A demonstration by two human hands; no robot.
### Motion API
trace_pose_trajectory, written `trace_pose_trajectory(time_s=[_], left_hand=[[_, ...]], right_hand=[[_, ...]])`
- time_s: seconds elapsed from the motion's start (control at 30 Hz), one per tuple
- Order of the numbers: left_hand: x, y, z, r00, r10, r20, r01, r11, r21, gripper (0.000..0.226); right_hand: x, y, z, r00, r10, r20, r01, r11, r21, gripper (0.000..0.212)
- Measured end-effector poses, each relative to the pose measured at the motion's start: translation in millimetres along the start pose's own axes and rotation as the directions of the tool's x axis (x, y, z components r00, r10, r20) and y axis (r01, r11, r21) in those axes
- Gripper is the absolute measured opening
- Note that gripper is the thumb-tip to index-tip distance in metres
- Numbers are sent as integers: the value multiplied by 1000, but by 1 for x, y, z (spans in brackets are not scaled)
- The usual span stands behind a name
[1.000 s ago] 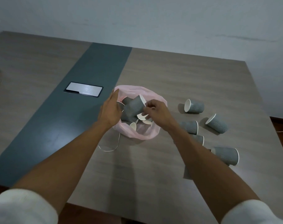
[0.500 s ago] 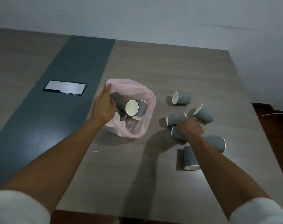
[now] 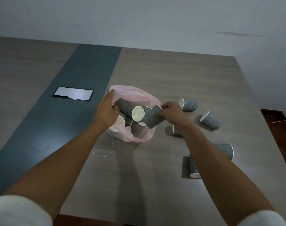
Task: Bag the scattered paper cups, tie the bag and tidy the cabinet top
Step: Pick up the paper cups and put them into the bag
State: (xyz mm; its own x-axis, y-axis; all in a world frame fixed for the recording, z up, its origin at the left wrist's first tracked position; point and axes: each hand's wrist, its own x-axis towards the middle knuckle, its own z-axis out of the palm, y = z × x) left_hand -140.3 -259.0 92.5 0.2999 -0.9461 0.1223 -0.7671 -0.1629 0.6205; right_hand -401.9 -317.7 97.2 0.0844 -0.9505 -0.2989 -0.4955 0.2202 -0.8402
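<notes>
Surface: wood-grain cabinet top [image 3: 155,185] w/ a dark teal stripe [image 3: 70,101] running front to back, pale grey wall [image 3: 139,18] behind.
Bag: thin pink plastic bag [image 3: 135,137] sits open near centre of the top, mouth up, several grey paper cups w/ white insides [image 3: 138,113] piled in it at mixed angles.
Left hand: left hand [image 3: 106,111] at the bag's left rim, fingers fairly straight along the plastic, thumb side inward; holds the mouth open, real pinch or not can't be told.
Right hand: right hand [image 3: 171,112] grips a grey ribbed paper cup [image 3: 152,119] by its rim end, cup tilted base-down over the bag's right edge.
Loose cups: five still on the top, right of bag. One on its side at back [image 3: 188,104], one on its side further right [image 3: 210,119], one partly hidden by the right forearm [image 3: 177,132], one on its side near the right edge [image 3: 225,150], one at front w/ white rim facing the person [image 3: 193,168].
String: thin white cord [image 3: 106,152] loops on the top just in front of the bag.
Other: silver flat rectangular panel in black frame [image 3: 73,95] lies on the stripe, well left of bag.
Sleeves: white cuffs [image 3: 19,209] at both lower corners.
</notes>
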Motion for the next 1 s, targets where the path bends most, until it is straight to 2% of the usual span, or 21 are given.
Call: trace_pose_trajectory(time_s=[0.1, 0.2, 0.27, 0.33, 0.4, 0.5, 0.57, 0.63, 0.7, 0.77, 0.83, 0.9, 0.93, 0.97, 1.0], left_hand=[[-1, -4, -8, 1000, -7, 2, 7, 1000, -27, 66], [2, -5, -14, 1000, -23, 8, 24, 999, -47, 66], [5, -3, -16, 999, -31, 19, 31, 999, -40, 67], [7, -1, -18, 999, -22, 36, 24, 999, -37, 67], [8, -1, -17, 999, -6, 43, 8, 999, -45, 68], [10, 0, -16, 999, -3, 44, 4, 999, -39, 71], [12, 2, -14, 999, -5, 41, 6, 999, -33, 73], [15, 4, -13, 999, 7, 38, -6, 1000, -28, 75], [17, 7, -11, 1000, 15, 28, -14, 1000, -17, 76], [20, 9, -9, 1000, 19, 20, -19, 1000, 7, 76], [22, 10, -7, 1000, 26, 18, -26, 999, 42, 76], [25, 11, -6, 999, 29, 27, -31, 996, 87, 75], [26, 12, -6, 999, 26, 34, -30, 994, 108, 76], [26, 13, -6, 999, 23, 43, -29, 991, 128, 76], [26, 15, -7, 998, 23, 52, -30, 989, 145, 76]], right_hand=[[-10, -30, 36, 990, -119, 71, 102, 973, 208, 15], [-7, -35, 73, 994, -79, 77, 51, 950, 309, 10], [-7, -36, 91, 996, -76, 44, 59, 949, 308, 7], [-8, -36, 103, 993, -118, -22, 119, 958, 260, 4], [-5, -34, 107, 983, -169, -64, 176, 979, 108, 14], [-3, -32, 105, 974, -223, 32, 225, 972, -68, 29], [0, -25, 94, 972, -234, 2, 233, 964, -132, 28], [3, -11, 76, 974, -185, -133, 152, 962, -226, 26], [9, 15, 52, 930, -144, -337, 29, 945, -326, 29], [14, 49, 27, 883, 12, -470, -210, 905, -371, 42], [19, 82, 10, 807, 162, -569, -415, 840, -350, 50], [20, 97, -6, 675, 214, -706, -529, 807, -261, 42], [24, 103, -13, 620, 263, -739, -578, 790, -205, 37], [27, 107, -17, 634, 377, -675, -618, 772, -149, 36], [31, 113, -20, 678, 468, -566, -632, 764, -126, 37]])
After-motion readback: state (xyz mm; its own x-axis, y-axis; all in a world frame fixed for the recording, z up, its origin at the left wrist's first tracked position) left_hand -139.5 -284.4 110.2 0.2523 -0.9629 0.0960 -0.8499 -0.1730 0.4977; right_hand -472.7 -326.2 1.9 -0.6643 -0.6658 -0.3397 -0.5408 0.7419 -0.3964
